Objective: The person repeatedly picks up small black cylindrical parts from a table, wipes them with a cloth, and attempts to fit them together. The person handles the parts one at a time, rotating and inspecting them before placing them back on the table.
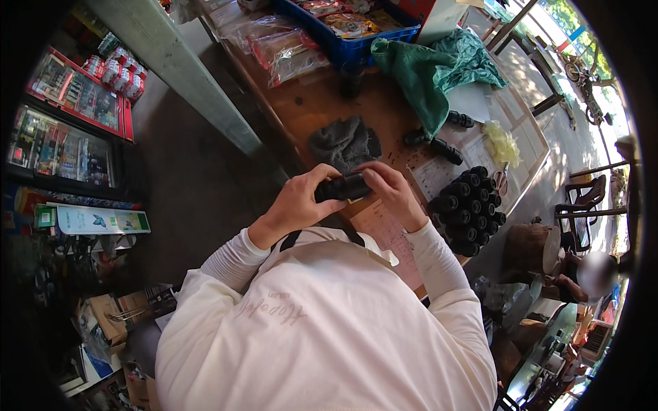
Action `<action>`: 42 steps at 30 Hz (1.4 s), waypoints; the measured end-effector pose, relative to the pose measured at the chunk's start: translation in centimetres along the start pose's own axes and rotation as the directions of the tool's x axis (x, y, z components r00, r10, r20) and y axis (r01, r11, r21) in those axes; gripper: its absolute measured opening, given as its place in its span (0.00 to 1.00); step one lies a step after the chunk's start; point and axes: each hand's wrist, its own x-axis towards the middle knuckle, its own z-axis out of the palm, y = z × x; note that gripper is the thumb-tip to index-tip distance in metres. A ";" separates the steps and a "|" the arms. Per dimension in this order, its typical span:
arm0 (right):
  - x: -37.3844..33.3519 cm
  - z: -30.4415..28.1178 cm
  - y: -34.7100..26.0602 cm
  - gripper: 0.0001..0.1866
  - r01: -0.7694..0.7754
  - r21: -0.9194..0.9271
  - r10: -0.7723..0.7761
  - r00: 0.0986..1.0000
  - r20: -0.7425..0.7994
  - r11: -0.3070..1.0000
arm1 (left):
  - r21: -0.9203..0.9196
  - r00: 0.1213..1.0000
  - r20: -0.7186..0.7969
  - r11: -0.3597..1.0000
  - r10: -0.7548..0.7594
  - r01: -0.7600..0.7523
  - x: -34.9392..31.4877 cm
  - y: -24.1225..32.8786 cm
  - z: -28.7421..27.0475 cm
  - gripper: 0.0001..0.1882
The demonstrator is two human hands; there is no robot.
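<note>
A black, ribbed plastic pipe fitting (341,188) lies level between my hands, in front of my chest at the table's near edge. My left hand (296,204) wraps round its left end, with the thumb below. At the right end, the fingers of my right hand (396,196) curl over the fitting and partly hide it. Just beyond my hands lies a crumpled dark grey cloth (345,142). To the right stands a stacked pile of similar black fittings (473,209), their round ends facing me. A few loose black fittings (446,151) rest farther back.
The brown table (301,103) carries a green cloth (445,65), a blue crate (336,51) of packets, clear plastic bags (291,55), yellowish crumpled film (502,142) and paper sheets (392,236). A metal post (185,72) slants past on the left. Someone sits at the right (572,281).
</note>
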 end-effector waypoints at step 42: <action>0.1 1.7 0.9 0.20 0.375 -0.027 -0.371 0.903 -0.214 0.927 | 0.105 0.994 -0.083 0.993 0.066 -0.057 0.0 -0.2 0.4 0.24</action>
